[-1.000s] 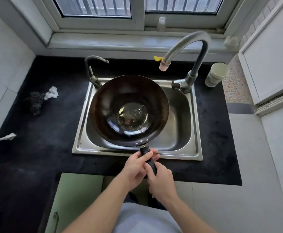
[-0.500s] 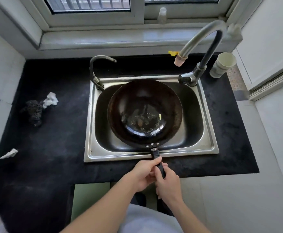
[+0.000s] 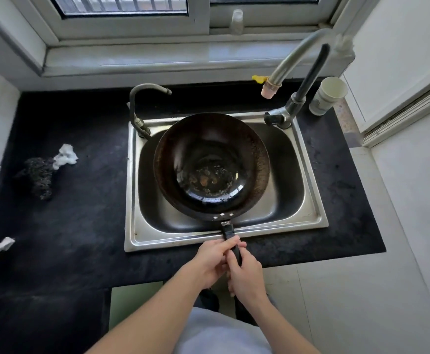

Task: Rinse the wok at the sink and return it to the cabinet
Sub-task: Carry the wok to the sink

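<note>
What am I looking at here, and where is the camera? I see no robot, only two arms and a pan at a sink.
There is no machine. A person wears a wide-angle camera on the head, so this single view looks down at their own arms. The left hand and right hand both grip the black handle of a dark wok, which sits low in the steel sink; bits of residue lie in the wok's bottom. Behind the sink stand a tall tap and a small tap; no water shows running. On the black counter, a dark scrubber and crumpled white paper lie at left, and a pale cup is at right.
</note>
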`<state>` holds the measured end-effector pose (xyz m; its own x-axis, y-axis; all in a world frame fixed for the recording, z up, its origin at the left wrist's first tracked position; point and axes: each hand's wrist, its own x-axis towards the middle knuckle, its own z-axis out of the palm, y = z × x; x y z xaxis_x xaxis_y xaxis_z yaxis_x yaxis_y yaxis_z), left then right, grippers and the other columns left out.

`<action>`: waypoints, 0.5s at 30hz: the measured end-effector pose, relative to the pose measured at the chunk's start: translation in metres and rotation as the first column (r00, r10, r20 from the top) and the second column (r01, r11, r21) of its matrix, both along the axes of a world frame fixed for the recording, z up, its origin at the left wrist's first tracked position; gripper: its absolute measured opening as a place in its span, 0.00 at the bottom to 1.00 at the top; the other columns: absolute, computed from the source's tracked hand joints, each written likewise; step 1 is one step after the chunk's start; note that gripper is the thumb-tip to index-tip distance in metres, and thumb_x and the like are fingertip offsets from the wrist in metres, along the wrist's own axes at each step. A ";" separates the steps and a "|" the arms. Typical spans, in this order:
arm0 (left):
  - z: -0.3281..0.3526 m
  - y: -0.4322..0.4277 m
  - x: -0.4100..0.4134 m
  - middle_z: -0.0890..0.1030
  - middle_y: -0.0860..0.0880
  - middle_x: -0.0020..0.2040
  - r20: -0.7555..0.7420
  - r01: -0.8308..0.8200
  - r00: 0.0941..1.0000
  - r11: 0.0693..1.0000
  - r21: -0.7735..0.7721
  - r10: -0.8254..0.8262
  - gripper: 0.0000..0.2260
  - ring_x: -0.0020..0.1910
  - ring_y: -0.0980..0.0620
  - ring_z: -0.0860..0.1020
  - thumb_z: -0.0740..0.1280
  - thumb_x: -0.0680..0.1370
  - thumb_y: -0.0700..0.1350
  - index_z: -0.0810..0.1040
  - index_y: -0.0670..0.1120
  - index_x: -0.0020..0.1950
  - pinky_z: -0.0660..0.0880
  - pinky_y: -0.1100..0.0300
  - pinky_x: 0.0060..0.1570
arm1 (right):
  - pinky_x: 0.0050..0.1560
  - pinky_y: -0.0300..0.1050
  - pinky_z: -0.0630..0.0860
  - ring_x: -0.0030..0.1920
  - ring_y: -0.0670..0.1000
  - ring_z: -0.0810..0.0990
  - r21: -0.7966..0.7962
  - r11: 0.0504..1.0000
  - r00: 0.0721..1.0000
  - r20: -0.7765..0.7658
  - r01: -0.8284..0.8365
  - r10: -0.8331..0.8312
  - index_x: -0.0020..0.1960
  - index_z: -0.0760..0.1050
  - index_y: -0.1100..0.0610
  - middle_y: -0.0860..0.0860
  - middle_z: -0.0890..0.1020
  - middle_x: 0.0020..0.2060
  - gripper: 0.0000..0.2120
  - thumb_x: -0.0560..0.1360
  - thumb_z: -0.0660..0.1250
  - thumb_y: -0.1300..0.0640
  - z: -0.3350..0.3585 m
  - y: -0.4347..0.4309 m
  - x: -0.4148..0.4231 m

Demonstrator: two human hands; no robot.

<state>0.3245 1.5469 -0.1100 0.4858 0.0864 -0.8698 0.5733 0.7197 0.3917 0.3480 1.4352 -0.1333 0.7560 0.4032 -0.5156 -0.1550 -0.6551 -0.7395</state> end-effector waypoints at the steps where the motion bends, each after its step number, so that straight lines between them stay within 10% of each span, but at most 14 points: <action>1: -0.002 -0.001 0.000 0.87 0.48 0.47 0.000 -0.014 1.000 1.000 0.011 0.014 0.11 0.42 0.53 0.83 0.69 0.79 0.47 0.85 0.42 0.54 0.77 0.59 0.40 | 0.41 0.56 0.83 0.36 0.48 0.82 -0.010 1.000 1.000 -0.004 -0.008 0.008 0.49 0.77 0.51 0.49 0.83 0.37 0.06 0.81 0.62 0.52 0.003 0.000 0.000; 8: -0.005 -0.013 0.009 0.84 0.45 0.40 -0.030 -0.078 0.996 0.993 0.090 0.081 0.09 0.36 0.51 0.83 0.68 0.79 0.44 0.82 0.39 0.50 0.77 0.59 0.34 | 0.43 0.51 0.79 0.39 0.51 0.82 -0.320 0.881 0.935 -0.046 -0.349 0.353 0.37 0.79 0.51 0.49 0.83 0.33 0.25 0.71 0.56 0.32 0.033 -0.012 0.056; 12: -0.006 -0.022 0.010 0.82 0.42 0.42 -0.016 -0.237 0.971 0.970 0.058 0.238 0.09 0.42 0.47 0.85 0.68 0.79 0.42 0.80 0.36 0.52 0.82 0.46 0.50 | 0.42 0.50 0.79 0.37 0.53 0.80 -0.378 0.882 0.912 0.179 -0.282 0.369 0.33 0.75 0.53 0.48 0.80 0.30 0.19 0.73 0.60 0.41 0.051 -0.002 0.131; 15: -0.006 -0.028 0.012 0.79 0.44 0.38 -0.030 -0.311 0.949 0.949 0.046 0.313 0.08 0.36 0.49 0.80 0.68 0.79 0.42 0.79 0.36 0.48 0.81 0.51 0.45 | 0.47 0.45 0.77 0.44 0.49 0.80 -0.257 0.935 0.884 0.338 -0.243 0.323 0.48 0.80 0.51 0.49 0.83 0.43 0.08 0.77 0.65 0.50 0.064 0.014 0.192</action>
<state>0.3369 1.5187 -0.1165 0.3971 0.2639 -0.8790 0.3370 0.8489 0.4071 0.5402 1.4494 -0.0689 0.7760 0.5463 -0.3152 0.3172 -0.7700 -0.5536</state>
